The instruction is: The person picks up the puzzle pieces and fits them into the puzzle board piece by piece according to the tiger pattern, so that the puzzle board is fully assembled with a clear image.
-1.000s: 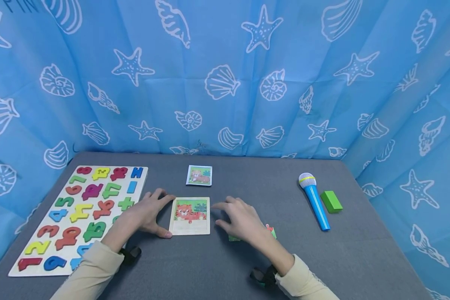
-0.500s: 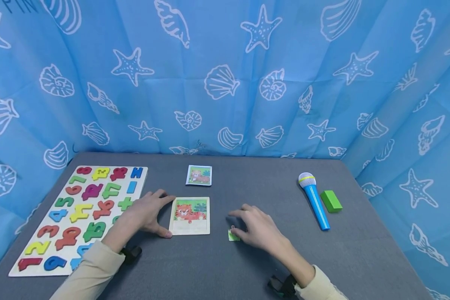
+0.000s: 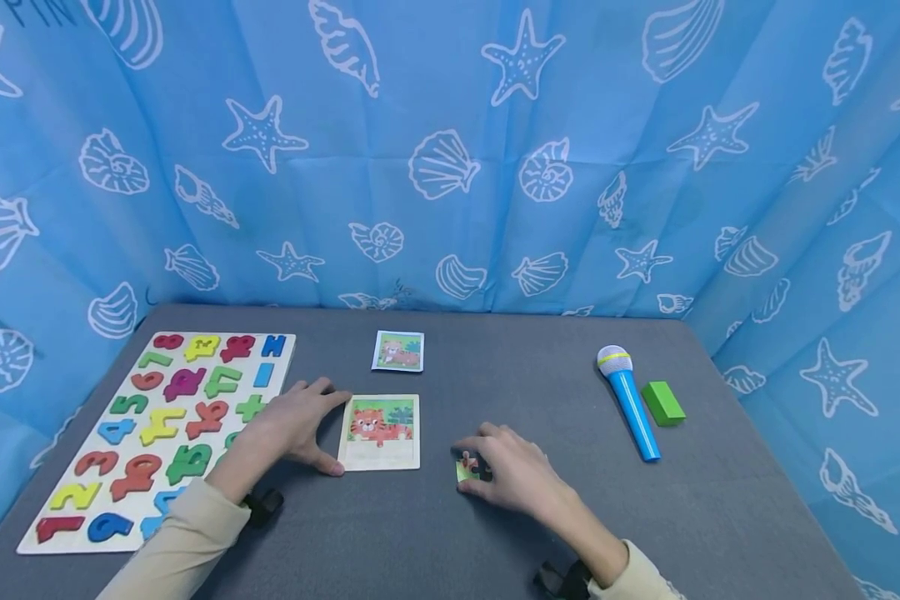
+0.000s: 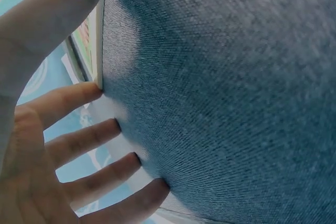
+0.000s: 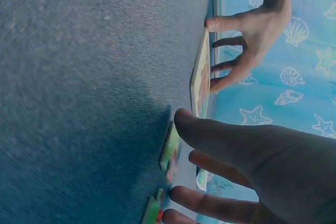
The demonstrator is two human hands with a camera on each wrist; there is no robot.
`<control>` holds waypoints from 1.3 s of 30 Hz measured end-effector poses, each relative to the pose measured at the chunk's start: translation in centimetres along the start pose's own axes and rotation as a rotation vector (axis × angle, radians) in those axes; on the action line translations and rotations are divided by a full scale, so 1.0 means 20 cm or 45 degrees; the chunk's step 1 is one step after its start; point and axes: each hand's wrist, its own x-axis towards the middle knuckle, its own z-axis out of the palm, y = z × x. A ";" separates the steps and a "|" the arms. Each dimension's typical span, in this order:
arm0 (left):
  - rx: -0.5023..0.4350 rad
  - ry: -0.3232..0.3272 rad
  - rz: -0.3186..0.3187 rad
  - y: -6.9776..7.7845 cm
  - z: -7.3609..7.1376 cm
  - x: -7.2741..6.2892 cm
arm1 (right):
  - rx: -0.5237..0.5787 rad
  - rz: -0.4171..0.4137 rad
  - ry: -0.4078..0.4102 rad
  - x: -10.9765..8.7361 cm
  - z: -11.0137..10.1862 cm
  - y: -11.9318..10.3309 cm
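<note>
A square wooden puzzle board (image 3: 378,457) with a tiger picture in its upper half lies flat on the table. My left hand (image 3: 294,425) touches its left edge, thumb at the near corner and index finger at the far corner, fingers spread. To the right of the board, my right hand (image 3: 521,471) is low over the table, thumb and index finger on either side of a small green puzzle piece (image 3: 465,472). In the right wrist view that piece (image 5: 169,148) lies on the cloth beside the thumb tip. Another piece (image 5: 152,209) is under the fingers, partly hidden.
A board of coloured numbers (image 3: 82,450) lies at the left, under the left forearm. Behind the puzzle is a small tiger picture card (image 3: 398,351). A blue toy microphone (image 3: 630,408) and a green block (image 3: 663,403) lie at the right. A blue shell-print curtain (image 3: 450,167) stands behind the table.
My right hand has drawn away from the puzzle board, rightward and nearer, and its thumb and index finger have come down around the green puzzle piece. My left hand stays at the board.
</note>
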 end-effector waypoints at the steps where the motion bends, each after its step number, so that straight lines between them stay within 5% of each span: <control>1: -0.002 0.000 0.001 0.00 0.00 0.00 | -0.008 0.000 0.003 0.00 0.00 0.00; 18: -0.020 0.008 0.034 -0.01 -0.01 -0.02 | -0.124 -0.096 0.211 -0.01 0.07 -0.01; 39: -0.041 0.021 0.045 -0.03 0.02 0.00 | 0.034 -0.079 0.183 0.04 0.06 -0.07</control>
